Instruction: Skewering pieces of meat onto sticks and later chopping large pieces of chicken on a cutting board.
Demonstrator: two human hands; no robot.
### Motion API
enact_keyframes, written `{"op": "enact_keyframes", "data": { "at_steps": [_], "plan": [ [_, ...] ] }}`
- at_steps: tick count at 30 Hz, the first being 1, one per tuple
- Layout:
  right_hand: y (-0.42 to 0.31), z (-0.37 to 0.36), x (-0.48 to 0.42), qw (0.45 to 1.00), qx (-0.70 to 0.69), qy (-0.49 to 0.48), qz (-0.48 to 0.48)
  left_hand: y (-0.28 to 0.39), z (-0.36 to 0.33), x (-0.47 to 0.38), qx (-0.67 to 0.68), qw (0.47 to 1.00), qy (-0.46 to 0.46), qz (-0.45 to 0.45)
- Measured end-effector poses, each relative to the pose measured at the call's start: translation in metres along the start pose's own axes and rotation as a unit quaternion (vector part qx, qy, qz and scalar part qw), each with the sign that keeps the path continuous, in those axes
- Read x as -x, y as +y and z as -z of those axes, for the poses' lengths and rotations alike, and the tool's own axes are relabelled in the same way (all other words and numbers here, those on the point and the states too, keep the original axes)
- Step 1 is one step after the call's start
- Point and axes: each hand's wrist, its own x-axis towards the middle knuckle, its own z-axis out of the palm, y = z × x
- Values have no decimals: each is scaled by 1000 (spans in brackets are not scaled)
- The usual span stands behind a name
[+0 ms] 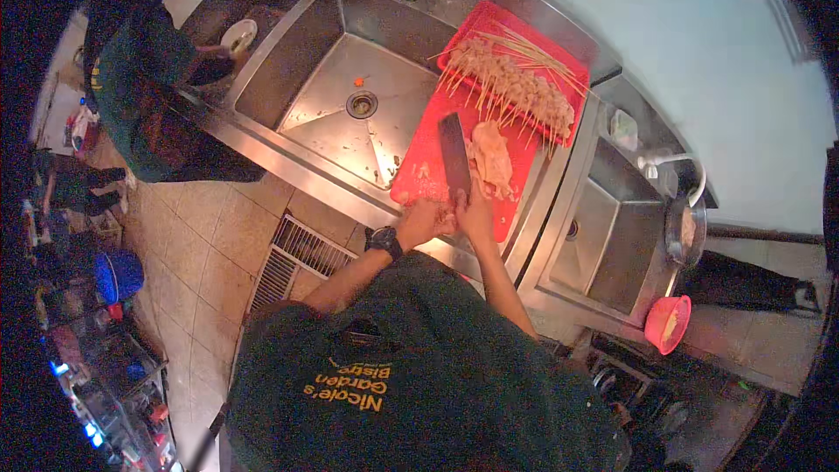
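Note:
A dark-bladed cleaver points away from me over the red cutting board, its handle end in my right hand. Just right of the blade lies a pale slab of raw meat, probably chicken. My left hand, with a black watch on the wrist, is at the near edge of the board, its fingers bunched near small meat bits; what they hold is hidden. Beyond, a red tray carries many skewers of raw meat in a row, with bare bamboo sticks behind them.
The board bridges the right side of a steel sink with a drain. Another sink is on the right, with a pink bowl at its near corner. At far left, a person holds a plate over a basin.

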Motion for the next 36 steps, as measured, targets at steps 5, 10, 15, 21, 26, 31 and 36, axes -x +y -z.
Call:
{"op": "enact_keyframes", "data": {
  "at_steps": [5, 10, 15, 21, 26, 31, 36],
  "plan": [
    [4, 7, -7, 997, -43, -31, -61, 25, 21, -5, 57, 991, 79, 90],
    [20, 19, 21, 989, -131, 1, -63, -17, 19, -14, 35, 988, 79, 126],
    [33, 57, 72, 983, -135, 26, -124, -5, 36, -6, -16, 992, 95, 87],
    [30, 85, 107, 938, -229, 20, -259, -33, 35, -34, -88, 979, 181, -43],
    [31, 82, 121, 954, -200, 86, -206, -36, 14, -90, -31, 992, 103, -69],
    [2, 96, 127, 917, -247, 56, -309, 23, 29, -111, -105, 972, 154, -140],
    [37, 79, 158, 933, -175, 116, -292, -36, -2, -91, -144, 975, -34, -163]
  ]
}}
